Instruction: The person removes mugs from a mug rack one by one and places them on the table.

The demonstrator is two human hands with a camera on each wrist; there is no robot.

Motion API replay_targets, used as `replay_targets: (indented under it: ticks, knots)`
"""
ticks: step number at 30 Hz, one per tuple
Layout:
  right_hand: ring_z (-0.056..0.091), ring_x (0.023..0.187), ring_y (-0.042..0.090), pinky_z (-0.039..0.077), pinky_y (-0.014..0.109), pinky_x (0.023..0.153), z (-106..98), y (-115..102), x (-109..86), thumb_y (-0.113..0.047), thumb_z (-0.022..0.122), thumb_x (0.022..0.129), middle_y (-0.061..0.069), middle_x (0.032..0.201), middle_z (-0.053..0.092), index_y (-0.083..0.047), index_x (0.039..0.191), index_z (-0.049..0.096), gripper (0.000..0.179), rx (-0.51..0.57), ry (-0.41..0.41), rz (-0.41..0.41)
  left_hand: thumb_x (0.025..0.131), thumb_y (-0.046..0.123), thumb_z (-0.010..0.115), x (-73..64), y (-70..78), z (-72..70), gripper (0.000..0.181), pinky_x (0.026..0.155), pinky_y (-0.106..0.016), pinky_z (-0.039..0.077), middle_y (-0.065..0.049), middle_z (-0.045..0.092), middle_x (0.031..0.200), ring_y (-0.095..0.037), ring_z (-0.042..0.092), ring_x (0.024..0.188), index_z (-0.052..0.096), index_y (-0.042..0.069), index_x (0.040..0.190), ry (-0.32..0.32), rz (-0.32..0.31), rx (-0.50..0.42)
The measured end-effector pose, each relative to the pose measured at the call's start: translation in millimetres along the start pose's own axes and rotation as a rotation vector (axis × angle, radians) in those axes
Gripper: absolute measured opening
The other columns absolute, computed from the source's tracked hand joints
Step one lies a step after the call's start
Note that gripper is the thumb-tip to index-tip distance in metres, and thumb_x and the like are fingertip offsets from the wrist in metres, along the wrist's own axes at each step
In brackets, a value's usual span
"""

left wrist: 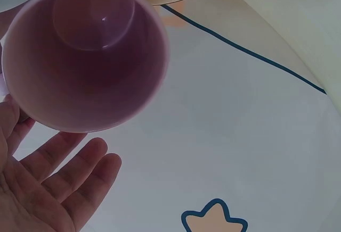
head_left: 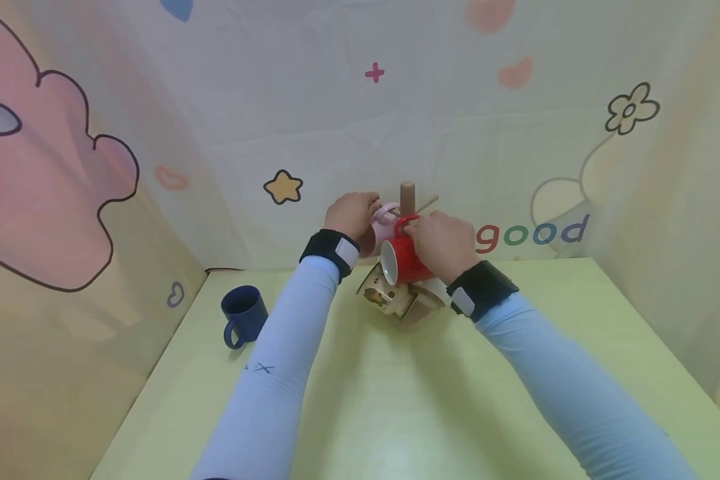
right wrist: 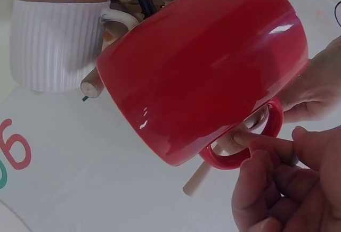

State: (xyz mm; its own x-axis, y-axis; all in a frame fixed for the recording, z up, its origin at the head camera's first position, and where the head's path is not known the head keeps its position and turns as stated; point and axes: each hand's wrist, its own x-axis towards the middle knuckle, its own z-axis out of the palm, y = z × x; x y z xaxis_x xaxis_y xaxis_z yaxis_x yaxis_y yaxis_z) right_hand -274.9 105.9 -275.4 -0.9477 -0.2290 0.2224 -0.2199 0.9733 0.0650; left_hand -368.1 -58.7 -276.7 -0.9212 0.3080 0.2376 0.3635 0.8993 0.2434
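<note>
My right hand (head_left: 444,245) pinches the handle of a red mug (right wrist: 202,67); its index fingertip reaches into the handle loop. The mug lies sideways against a wooden mug tree (head_left: 407,197), mouth to the left. On the tree's left side hangs a pink mug (left wrist: 85,56), its handle around a peg. My left hand (head_left: 351,215) is at this mug, three fingers stretched out below its rim, thumb and index partly hidden; I cannot tell whether they pinch anything. Lower on the tree are a cream patterned mug (head_left: 384,292) and a white ribbed mug (right wrist: 58,38).
A dark blue mug (head_left: 244,310) stands upright on the left part of the pale green table (head_left: 366,413), handle toward me. Close behind the tree hangs a printed cloth backdrop (head_left: 312,127). Bare pegs (right wrist: 197,179) stick out around the post.
</note>
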Motion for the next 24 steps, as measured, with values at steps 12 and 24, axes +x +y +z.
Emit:
replay_targets:
  ticks: [12, 24]
  knots:
    - [0.06, 0.076, 0.031, 0.057, 0.049, 0.066, 0.4, 9.7, -2.4, -0.029, 0.069, 0.093, 0.016, 0.087, 0.065, -0.008, 0.119, 0.07, 0.033, 0.044, 0.042, 0.025, 0.105, 0.026, 0.051, 0.5, 2.7, 5.1, 0.032, 0.098, -0.037, 0.048, -0.006, 0.068, 0.124, -0.023, 0.063, 0.115, 0.065, 0.013, 0.132, 0.044, 0.002, 0.018]
    - [0.059, 0.072, 0.031, 0.057, 0.047, 0.065, -0.2, 7.2, 1.6, -0.034, 0.062, 0.097, 0.015, 0.081, 0.064, -0.004, 0.1, 0.072, 0.032, 0.113, 0.049, 0.065, 0.105, 0.027, 0.052, -1.4, 1.1, 3.4, 0.031, 0.096, -0.038, 0.05, -0.007, 0.069, 0.121, -0.024, 0.064, 0.112, 0.066, 0.013, 0.129, 0.056, -0.01, 0.044]
